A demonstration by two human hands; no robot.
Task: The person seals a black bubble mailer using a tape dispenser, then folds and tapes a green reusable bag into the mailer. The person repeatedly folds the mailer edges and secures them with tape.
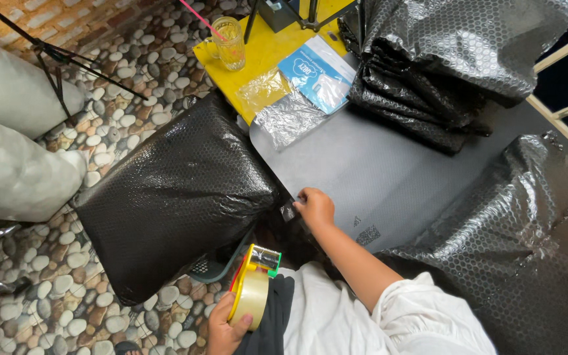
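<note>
A large grey flat table sheet (376,164) fills the centre, its far side hidden under folded black bubble wrap (428,72). A black bubble-wrapped cushion-shaped parcel (172,197) leans beside it. The right hand (315,207) pinches a small dark scrap, hard to identify, at the sheet's edge. The left hand (223,332), partly cut off, grips a yellow tape dispenser (252,286) over the lap.

Bare grey sheet (376,164) lies open between black bubble-wrap bundles (179,190) around it.
</note>
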